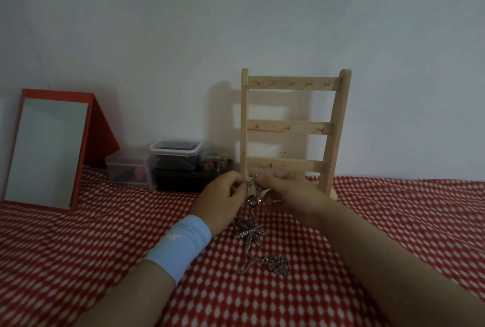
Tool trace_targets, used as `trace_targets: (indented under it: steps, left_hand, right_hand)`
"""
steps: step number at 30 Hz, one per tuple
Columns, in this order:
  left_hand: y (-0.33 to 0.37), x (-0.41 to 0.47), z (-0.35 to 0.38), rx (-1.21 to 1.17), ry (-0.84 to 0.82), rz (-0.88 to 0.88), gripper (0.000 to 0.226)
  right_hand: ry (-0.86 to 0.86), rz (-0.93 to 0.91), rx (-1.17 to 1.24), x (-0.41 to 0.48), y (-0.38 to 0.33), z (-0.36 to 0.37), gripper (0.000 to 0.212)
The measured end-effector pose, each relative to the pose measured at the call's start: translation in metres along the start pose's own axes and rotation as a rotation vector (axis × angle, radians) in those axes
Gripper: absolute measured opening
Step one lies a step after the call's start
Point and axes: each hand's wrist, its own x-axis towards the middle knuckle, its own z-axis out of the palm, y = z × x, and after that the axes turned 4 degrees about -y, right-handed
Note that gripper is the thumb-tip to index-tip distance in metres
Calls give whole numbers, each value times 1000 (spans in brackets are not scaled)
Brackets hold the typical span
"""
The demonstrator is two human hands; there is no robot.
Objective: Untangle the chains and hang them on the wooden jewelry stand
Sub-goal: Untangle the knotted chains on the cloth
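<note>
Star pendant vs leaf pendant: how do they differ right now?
The star pendant is pinched up between the left hand and right hand; the leaf pendant lies lower, near the red patterned cloth, touched by neither hand. The star pendant looks smaller and compact; the leaf pendant is larger, with spread, pointed blades. Both are silver-toned and joined to the tangled chains.

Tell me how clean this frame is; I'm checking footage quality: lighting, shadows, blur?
Head view: dim, bluish light; the pale wooden ladder-shaped jewelry stand casts a soft shadow leftward on the wall; the tangled silver chains look soft and grainy; wide-angle bending shows at the edges.
</note>
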Motion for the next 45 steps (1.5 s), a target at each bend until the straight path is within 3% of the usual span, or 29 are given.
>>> trace_targets:
  steps: [2,4,7,11,14,18,22,27,29,33,36,39,43,45]
  left_hand:
    - [0,-1,2,-21,-65,-30,10]
    - [3,-2,2,-65,-24,-44,10]
    - [5,1,-2,-439,42,-217,19]
    - [9,3,-2,-922,-77,-382,33]
    - [12,1,3,-1081,-135,-416,33]
    - [12,-3,4,-983,-183,-306,20]
    - [8,-4,1,-728,-11,-323,31]
    - [12,-3,2,-582,95,-314,33]
    - [14,-1,0,-563,104,-322,27]
    - [14,1,-1,-748,92,-368,45]
    - [18,3,-2,-816,104,-306,41]
    - [20,3,-3,-739,106,-234,34]
    - [18,2,-5,-682,167,-214,26]
    - [11,3,-9,-482,258,-190,18]
  right_hand:
    - [-77,34,89,0,2,-1,21]
    - [-133,70,139,0,3,0,22]
    - [-178,102,126,0,2,0,26]
    - [-229,129,97,1,4,-1,32]
    - [-184,90,87,-1,3,1,28]
    - [-188,35,95,-1,1,-1,27]
    - [-170,18,55,0,5,-5,41]
    - [-31,-86,54,3,7,-3,24]
    - [20,-99,101,2,4,-2,15]
    - [83,-108,132,1,0,-5,33]
    - [-30,-58,9,0,0,-5,28]
    - [-189,-49,-221,-1,-2,-1,21]
    - [-139,-69,-400,-4,-10,2,12]
    - [-112,-55,-363,-4,-9,1,10]
